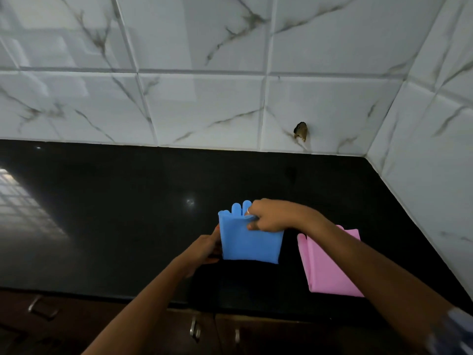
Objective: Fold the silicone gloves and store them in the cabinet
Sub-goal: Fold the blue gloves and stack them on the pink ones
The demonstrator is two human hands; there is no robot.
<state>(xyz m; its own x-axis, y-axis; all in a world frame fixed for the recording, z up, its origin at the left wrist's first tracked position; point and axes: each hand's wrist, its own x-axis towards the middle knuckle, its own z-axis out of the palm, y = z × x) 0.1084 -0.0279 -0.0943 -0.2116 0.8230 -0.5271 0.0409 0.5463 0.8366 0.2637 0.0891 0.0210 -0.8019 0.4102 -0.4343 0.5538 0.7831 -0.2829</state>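
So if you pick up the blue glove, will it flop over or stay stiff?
Probably floppy: the blue glove already lies folded flat, bending where the right hand pinches its top edge. It looks thin, so likely light. The left hand steadies its side, which hints it might slide on the shiny black counter.

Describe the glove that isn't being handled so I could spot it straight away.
Start at the black countertop below the marble-patterned wall tiles and follow it toward the right-hand corner. There, near the front edge and partly under the person's right forearm, lies the pink glove, flat and untouched. Its neighbour, the blue glove, is gripped by both hands.
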